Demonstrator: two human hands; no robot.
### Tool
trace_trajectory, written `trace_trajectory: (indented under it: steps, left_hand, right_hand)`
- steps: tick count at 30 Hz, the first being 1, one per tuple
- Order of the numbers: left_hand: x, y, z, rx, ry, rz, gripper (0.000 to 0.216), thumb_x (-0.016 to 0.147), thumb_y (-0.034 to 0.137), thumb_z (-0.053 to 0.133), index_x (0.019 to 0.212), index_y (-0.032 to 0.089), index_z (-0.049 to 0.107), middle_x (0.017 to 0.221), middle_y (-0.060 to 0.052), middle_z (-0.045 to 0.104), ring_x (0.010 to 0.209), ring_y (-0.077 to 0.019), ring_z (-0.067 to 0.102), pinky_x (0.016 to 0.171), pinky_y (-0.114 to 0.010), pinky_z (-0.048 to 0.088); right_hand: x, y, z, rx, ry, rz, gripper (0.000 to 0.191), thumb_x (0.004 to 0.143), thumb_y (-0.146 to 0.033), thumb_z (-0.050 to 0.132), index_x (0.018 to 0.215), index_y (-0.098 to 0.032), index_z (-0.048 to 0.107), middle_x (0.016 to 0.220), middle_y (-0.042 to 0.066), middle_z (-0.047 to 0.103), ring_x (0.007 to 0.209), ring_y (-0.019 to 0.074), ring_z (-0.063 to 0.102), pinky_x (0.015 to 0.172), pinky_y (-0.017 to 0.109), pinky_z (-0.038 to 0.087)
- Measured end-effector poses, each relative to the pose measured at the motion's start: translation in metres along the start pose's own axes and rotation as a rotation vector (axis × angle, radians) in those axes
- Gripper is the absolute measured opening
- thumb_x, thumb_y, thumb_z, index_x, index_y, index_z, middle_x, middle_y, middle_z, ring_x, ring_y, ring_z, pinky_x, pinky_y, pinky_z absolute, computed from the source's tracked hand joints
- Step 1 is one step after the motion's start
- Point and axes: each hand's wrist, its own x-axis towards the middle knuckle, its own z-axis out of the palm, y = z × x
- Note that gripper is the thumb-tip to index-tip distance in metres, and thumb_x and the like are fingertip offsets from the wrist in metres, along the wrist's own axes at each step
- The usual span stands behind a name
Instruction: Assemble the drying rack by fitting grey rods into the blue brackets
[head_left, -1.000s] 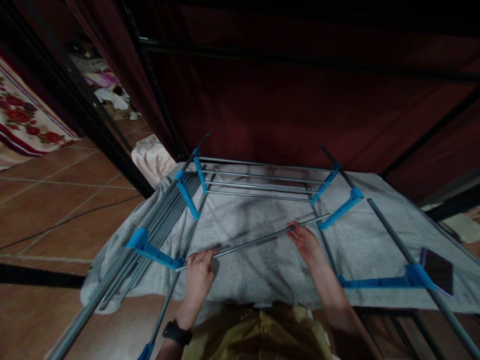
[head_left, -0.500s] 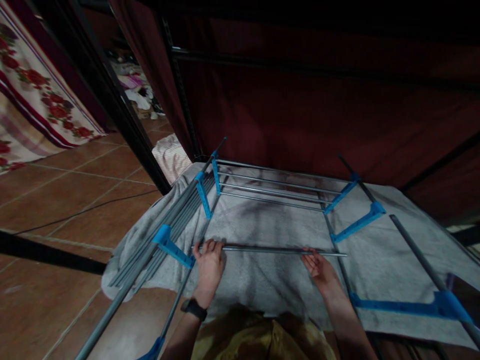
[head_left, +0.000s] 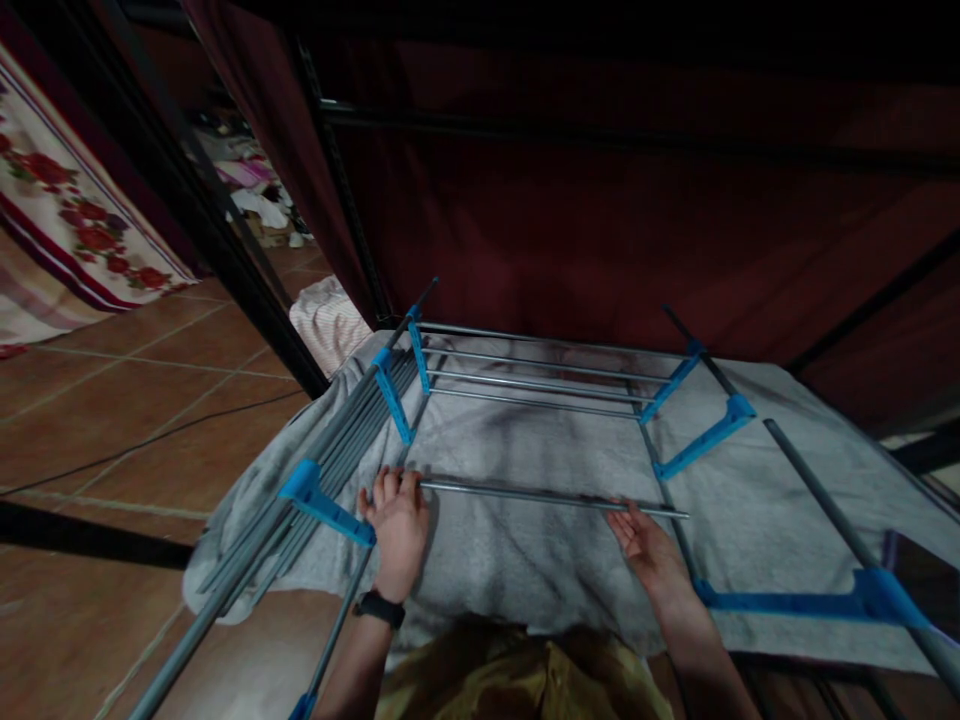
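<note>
Gripped at both ends of its run, the metal rod (head_left: 517, 490) lies just below the middle of the view. Left hand (head_left: 395, 525) at seven o'clock, palm down, fingers curled narrowly over it and covering that end! Right hand (head_left: 646, 548) at four, fingertips closed round the rod; how firmly, you can't tell. Past those fingers the tip pokes out, crossing the right side pole (head_left: 684, 550) at four.

Edges, now: a blue bracket (head_left: 326, 506) at seven to eight has its inner end just beside the left hand, so that side is tight. Another bracket (head_left: 705, 440), at three to four, sits above the right hand and apart from it. Toward twelve there's room: a broad stretch of grey blanket (head_left: 517, 440) separates rod from cross rungs (head_left: 540, 382). More blanket spreads toward six, down to its near edge by the lap. Out at eight, loose rods (head_left: 360, 430) lie bundled along the blanket's left edge, and beyond them, tiled floor (head_left: 172, 400).
</note>
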Motion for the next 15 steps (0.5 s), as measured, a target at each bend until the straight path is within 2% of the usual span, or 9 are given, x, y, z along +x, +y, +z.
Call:
trace_trajectory:
  steps: [4, 7, 10, 13, 15]
  left_hand:
    - [0.006, -0.003, 0.005, -0.083, 0.119, -0.077, 0.029, 0.09, 0.024, 0.051, 0.114, 0.016, 0.066, 0.144, -0.02, 0.048, 0.145, -0.0383, 0.03, 0.114, -0.061, 0.025]
    - [0.012, -0.011, 0.013, -0.293, 0.151, -0.165, 0.029, 0.084, 0.021, 0.056, 0.11, 0.015, 0.064, 0.146, -0.02, 0.042, 0.138, -0.0355, 0.04, 0.11, -0.054, 0.036]
    - [0.02, -0.021, 0.025, -0.574, 0.148, -0.294, 0.028, 0.076, 0.018, 0.059, 0.103, 0.017, 0.064, 0.139, -0.015, 0.045, 0.115, -0.0264, 0.057, 0.103, -0.046, 0.046]
    - [0.026, -0.024, 0.036, -0.786, 0.195, -0.443, 0.027, 0.068, 0.014, 0.061, 0.094, 0.018, 0.064, 0.124, -0.01, 0.054, 0.103, -0.0217, 0.06, 0.103, -0.044, 0.047]
    - [0.028, -0.022, 0.04, -0.944, 0.221, -0.55, 0.032, 0.064, 0.013, 0.063, 0.096, 0.019, 0.061, 0.108, -0.005, 0.06, 0.098, -0.0198, 0.061, 0.103, -0.043, 0.047]
  right_hand:
    - [-0.004, 0.004, 0.0, 0.003, -0.021, 0.005, 0.021, 0.062, -0.026, 0.084, 0.077, -0.023, 0.069, 0.078, 0.0, 0.074, 0.075, 0.0177, 0.073, 0.08, 0.03, 0.063]
    - [-0.006, 0.006, -0.002, 0.017, -0.032, 0.012, 0.02, 0.063, -0.028, 0.084, 0.076, -0.025, 0.069, 0.077, 0.002, 0.074, 0.075, 0.0189, 0.073, 0.079, 0.031, 0.063]
    - [-0.004, 0.007, -0.004, 0.027, -0.025, 0.01, 0.021, 0.062, -0.027, 0.084, 0.075, -0.026, 0.068, 0.077, 0.002, 0.074, 0.073, 0.0193, 0.072, 0.078, 0.032, 0.063]
    - [-0.004, 0.008, -0.002, 0.03, 0.005, 0.01, 0.026, 0.058, -0.026, 0.085, 0.074, -0.023, 0.065, 0.074, 0.001, 0.072, 0.07, 0.0183, 0.071, 0.077, 0.033, 0.063]
    - [-0.006, 0.008, 0.001, 0.041, 0.004, -0.001, 0.028, 0.057, -0.026, 0.085, 0.073, -0.023, 0.063, 0.073, 0.0, 0.072, 0.07, 0.0179, 0.07, 0.077, 0.033, 0.062]
